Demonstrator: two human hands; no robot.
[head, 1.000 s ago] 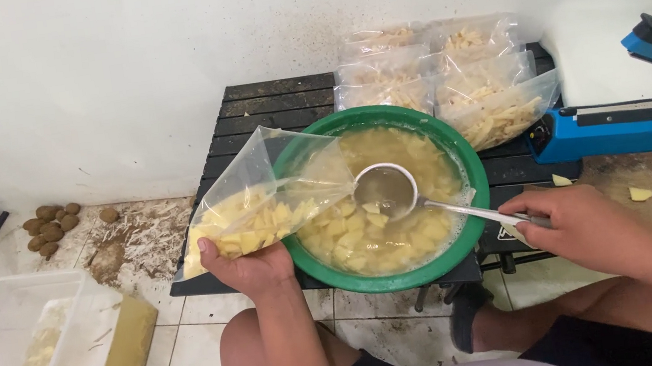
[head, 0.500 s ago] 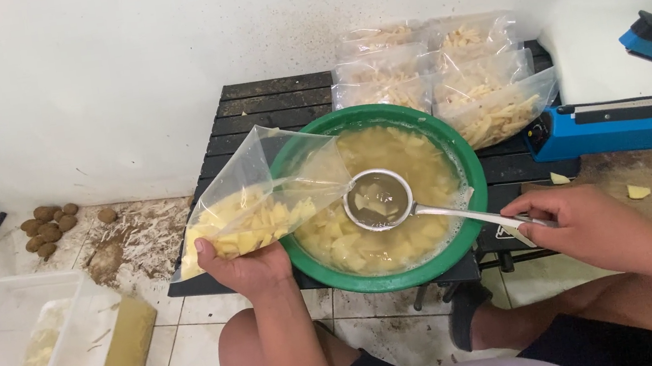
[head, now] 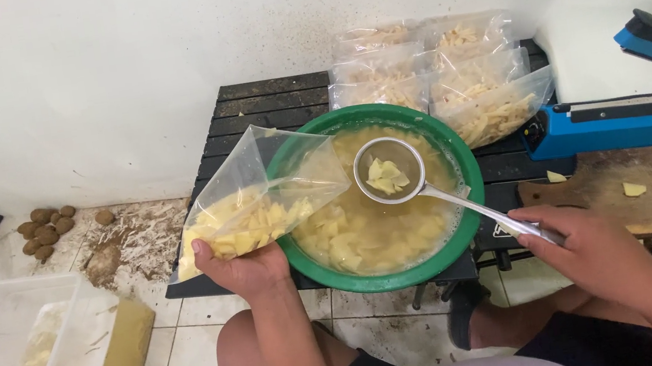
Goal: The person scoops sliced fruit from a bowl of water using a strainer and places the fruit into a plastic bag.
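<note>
Spillage worries me: my right hand [head: 594, 244] grips the strainer ladle [head: 389, 171], loaded with cut pieces above the green basin [head: 464, 215], while my left hand [head: 243, 268] clamps the plastic bag [head: 261, 196] whose floppy mouth could fold shut.

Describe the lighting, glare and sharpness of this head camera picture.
Head view: soft, even light with faint shadows; mild sheen on the plastic bag in the left hand and on the stacked filled bags; strainer held by the right hand over the green basin is sharp; straight edges bow slightly at the frame sides.
</note>
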